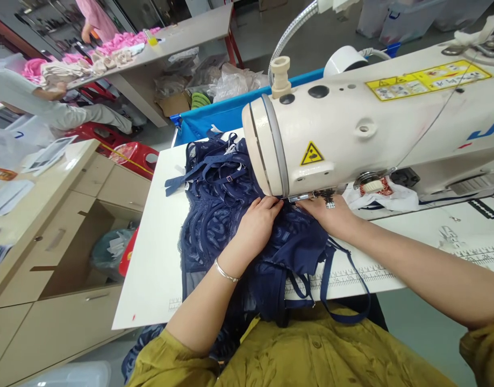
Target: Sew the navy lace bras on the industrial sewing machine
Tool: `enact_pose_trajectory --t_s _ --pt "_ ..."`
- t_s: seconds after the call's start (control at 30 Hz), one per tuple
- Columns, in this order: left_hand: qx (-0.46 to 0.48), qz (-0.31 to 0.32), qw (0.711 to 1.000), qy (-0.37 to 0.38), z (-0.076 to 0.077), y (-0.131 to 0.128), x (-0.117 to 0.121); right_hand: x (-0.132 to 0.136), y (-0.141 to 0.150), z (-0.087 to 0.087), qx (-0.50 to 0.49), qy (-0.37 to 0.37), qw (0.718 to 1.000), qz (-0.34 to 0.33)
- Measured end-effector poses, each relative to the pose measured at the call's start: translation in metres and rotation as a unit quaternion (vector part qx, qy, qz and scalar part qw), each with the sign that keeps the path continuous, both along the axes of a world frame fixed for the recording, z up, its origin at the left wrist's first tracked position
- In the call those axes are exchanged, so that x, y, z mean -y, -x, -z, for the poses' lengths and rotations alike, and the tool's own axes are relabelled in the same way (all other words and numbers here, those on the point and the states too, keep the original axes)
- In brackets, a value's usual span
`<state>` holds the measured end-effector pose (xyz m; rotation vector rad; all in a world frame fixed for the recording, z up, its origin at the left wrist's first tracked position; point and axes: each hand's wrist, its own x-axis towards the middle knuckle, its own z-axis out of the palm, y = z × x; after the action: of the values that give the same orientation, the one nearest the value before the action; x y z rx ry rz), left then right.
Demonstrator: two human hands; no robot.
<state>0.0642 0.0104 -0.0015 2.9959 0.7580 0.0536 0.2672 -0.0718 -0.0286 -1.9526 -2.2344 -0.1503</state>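
A pile of navy blue lace garments [218, 215] with thin straps lies on the white sewing table [154, 252], under the head of a cream sewing machine [351, 123]. My left hand [259, 219] rests on the lace just left of the presser foot [307, 198], fingers bent and pressing the fabric down. My right hand [329, 214] lies on the same fabric right of the foot, fingers curled toward the needle. Both hands touch the cloth close under the machine head. Loose straps hang off the table's front edge over my lap.
A blue bin [214, 118] stands behind the table. Beige cabinets with drawers [57, 236] stand to the left. A far table [170, 43] carries pink and beige garments, with other people working beside it. White cloth [392, 198] lies under the machine arm.
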Motion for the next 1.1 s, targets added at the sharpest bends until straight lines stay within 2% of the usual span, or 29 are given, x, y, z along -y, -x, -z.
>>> enact_pose_trajectory --t_s 0.27,0.63,0.77,0.87,1.1 --pt "-0.013 -0.006 0.999 -0.04 0.001 -0.005 0.001 0.003 0.003 -0.004 0.005 0.003 1.0 0.021" --pt "-0.005 -0.006 0.999 -0.032 0.006 -0.005 0.0 0.006 0.008 -0.016 0.017 -0.019 1.0 0.013" --pt "-0.019 -0.011 1.0 -0.022 0.001 -0.005 0.001 0.01 0.013 -0.018 0.001 0.006 0.999 0.05" --pt "-0.033 -0.015 0.999 -0.009 -0.004 -0.005 0.002 0.011 0.013 -0.017 -0.015 0.021 0.998 0.054" --pt "-0.052 -0.012 0.999 0.002 -0.011 -0.005 -0.001 0.008 0.007 -0.012 -0.048 -0.002 0.999 0.021"
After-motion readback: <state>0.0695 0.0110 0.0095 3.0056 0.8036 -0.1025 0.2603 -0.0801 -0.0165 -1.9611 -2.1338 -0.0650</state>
